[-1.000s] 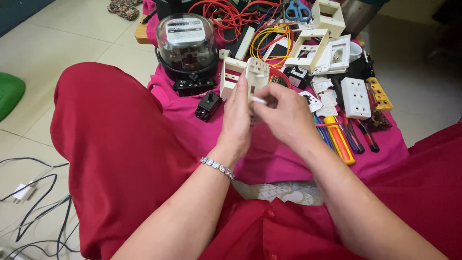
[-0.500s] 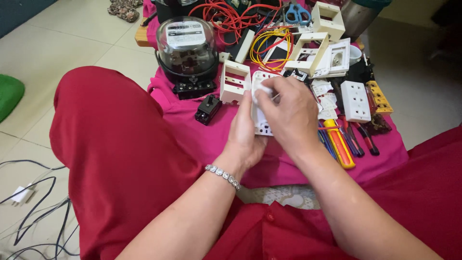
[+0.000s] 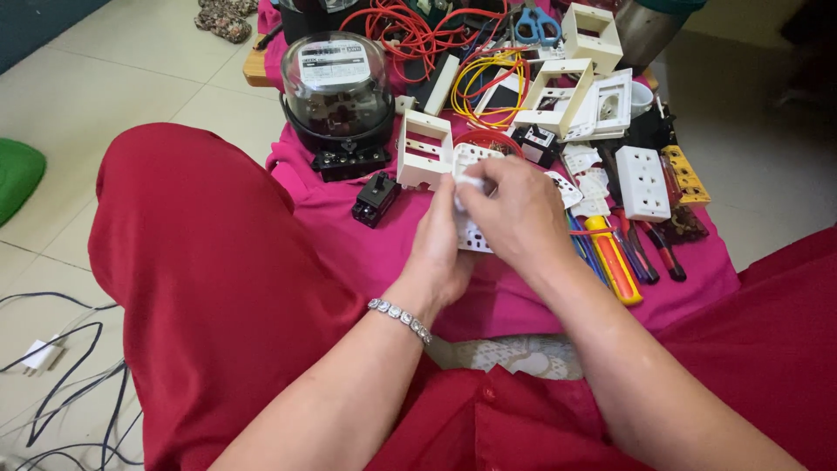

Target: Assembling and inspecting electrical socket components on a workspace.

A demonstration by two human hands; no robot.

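A white socket plate is gripped by both hands above the middle of the pink cloth. The left hand is closed on its near side from below, a silver bracelet worn at the wrist. The right hand is curled over its top, fingers pinched on the upper edge; most of the plate is hidden, so its exact kind is probably a perforated socket face.

A white open mounting box is stood just beside the hands, toward the cloth's far edge. A small black breaker is laid left of the hands. A glass-domed electricity meter is placed at the far left corner of the cloth. A white double socket is set near the right edge, with a yellow-and-red screwdriver and other drivers laid beside it. Red wire coils and yellow wire are piled at the far edge. Red trousers are seen on both sides.
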